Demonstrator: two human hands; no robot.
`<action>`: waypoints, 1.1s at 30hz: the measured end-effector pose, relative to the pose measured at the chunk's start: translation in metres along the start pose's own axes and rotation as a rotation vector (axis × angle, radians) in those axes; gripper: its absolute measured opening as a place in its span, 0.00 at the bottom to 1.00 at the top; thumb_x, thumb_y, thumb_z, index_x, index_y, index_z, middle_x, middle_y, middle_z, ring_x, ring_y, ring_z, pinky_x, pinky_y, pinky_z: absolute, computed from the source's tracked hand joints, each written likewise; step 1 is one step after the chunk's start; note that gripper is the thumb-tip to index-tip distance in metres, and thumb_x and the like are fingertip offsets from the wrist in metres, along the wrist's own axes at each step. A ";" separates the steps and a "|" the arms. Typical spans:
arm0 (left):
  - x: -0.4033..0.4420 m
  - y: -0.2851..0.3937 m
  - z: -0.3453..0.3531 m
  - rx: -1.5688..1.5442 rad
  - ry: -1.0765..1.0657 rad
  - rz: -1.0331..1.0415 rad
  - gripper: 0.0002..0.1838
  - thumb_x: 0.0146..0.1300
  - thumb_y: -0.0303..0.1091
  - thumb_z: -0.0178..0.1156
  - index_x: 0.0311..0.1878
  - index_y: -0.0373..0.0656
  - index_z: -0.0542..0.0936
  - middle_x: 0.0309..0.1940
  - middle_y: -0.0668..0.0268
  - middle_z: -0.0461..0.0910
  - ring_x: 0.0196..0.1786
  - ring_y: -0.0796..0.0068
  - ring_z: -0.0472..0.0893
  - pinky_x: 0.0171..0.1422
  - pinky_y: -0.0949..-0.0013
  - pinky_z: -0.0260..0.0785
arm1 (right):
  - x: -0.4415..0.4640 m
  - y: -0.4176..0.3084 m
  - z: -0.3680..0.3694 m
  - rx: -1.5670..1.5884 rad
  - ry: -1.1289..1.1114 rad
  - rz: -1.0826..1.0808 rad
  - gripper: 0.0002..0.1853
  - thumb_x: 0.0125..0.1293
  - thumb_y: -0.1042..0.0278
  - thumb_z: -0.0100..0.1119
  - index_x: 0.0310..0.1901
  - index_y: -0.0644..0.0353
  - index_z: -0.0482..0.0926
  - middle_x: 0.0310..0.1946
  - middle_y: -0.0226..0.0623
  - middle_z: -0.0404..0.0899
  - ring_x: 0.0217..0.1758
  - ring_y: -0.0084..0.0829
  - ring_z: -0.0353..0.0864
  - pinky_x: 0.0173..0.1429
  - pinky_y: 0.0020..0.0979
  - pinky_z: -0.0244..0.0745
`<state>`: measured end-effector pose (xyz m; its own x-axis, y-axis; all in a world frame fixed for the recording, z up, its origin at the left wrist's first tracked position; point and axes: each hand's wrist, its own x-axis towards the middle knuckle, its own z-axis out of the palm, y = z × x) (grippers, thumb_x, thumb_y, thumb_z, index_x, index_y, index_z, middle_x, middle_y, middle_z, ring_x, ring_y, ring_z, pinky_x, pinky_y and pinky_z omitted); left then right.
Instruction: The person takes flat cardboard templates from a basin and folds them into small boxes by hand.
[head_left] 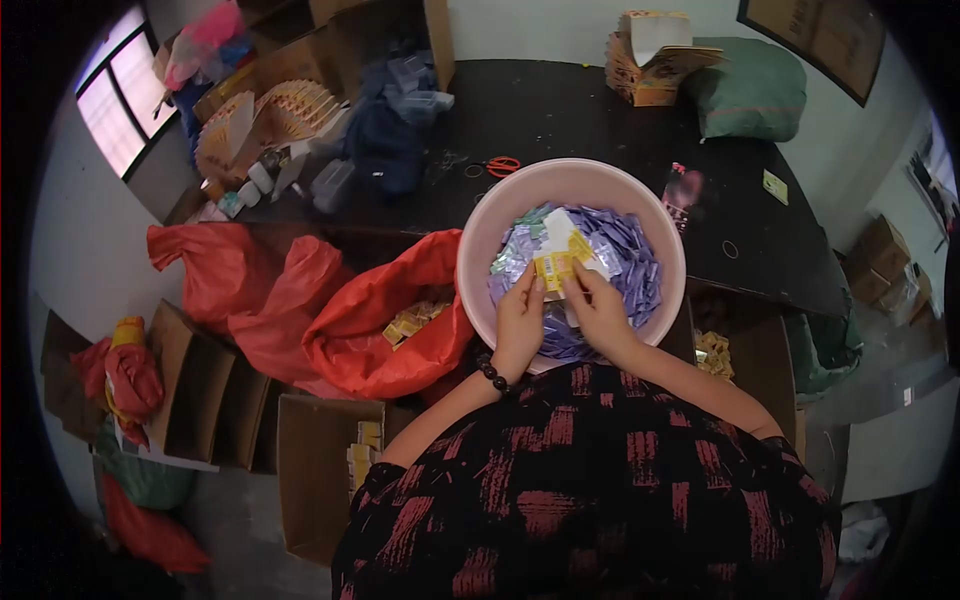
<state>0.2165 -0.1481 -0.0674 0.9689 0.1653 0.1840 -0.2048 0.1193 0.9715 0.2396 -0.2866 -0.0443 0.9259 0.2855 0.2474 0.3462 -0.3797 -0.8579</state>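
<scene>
A pink tub (478, 200) stands in front of me, filled with small purple packets (632, 262) and some green ones at its left side. Over them, my left hand (520, 320) and my right hand (600, 308) both pinch a yellow and white packet (552, 270) by its near edge. White pieces lie or hang just behind and beside it; whether they are joined to it I cannot tell. A beaded bracelet is on my left wrist.
Red scissors (503, 166) lie on the black table (560, 110) behind the tub. To the left is an open red bag (340, 345) with yellow packets inside. Cardboard boxes (310, 480) stand below at both sides. A green sack (750, 88) rests at the back right.
</scene>
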 end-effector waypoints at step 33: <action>0.013 0.029 0.024 -0.052 -0.434 -0.030 0.20 0.58 0.20 0.62 0.52 0.38 0.67 0.52 0.61 0.72 0.45 0.78 0.77 0.49 0.77 0.72 | -0.002 0.030 -0.053 0.796 -0.010 -0.163 0.07 0.63 0.69 0.62 0.36 0.63 0.77 0.41 0.32 0.75 0.49 0.23 0.74 0.56 0.24 0.68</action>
<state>0.2267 -0.1663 -0.0327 0.9407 -0.2646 0.2124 -0.1716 0.1690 0.9706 0.2560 -0.3449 -0.0464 0.8705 0.2924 0.3959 0.2619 0.4056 -0.8757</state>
